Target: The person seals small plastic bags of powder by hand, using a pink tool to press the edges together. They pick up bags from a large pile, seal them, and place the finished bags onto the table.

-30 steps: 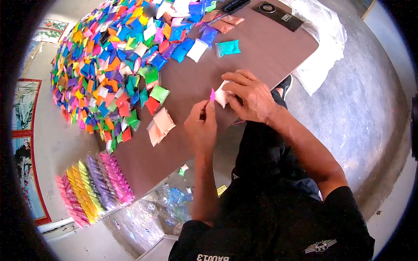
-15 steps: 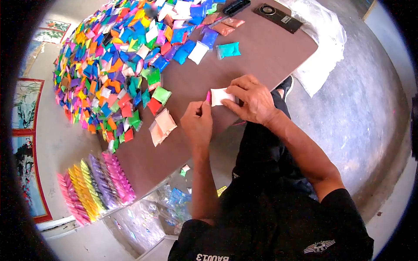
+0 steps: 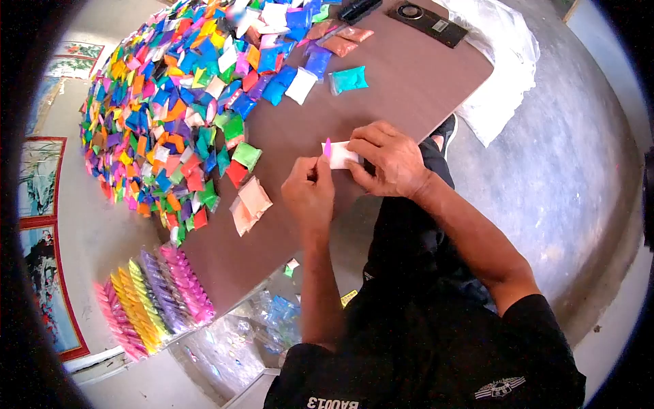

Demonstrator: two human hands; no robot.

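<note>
My right hand (image 3: pixel 392 158) grips a small white packet (image 3: pixel 343 155) between thumb and fingers above the brown table (image 3: pixel 293 133). The fingers of my left hand (image 3: pixel 308 187) are pinched together at the packet's left edge. A small pink piece (image 3: pixel 328 148) sticks up from their tips and overlaps that edge. What lies inside the left fist is hidden. Left of my hands are two peach packets (image 3: pixel 250 204) and a light green packet (image 3: pixel 246 156). Beyond them lies a teal packet (image 3: pixel 349 80).
A large heap of colourful packets (image 3: pixel 170 116) covers the table's far left. Rows of pink, yellow and purple packets (image 3: pixel 160 293) stand at the near left corner. A black device (image 3: pixel 428 23) lies at the far right edge, beside a white plastic bag (image 3: pixel 501 75).
The pink piece now overlaps the white packet's left edge more and stands more upright. My hands have barely moved. The view has shifted slightly.
</note>
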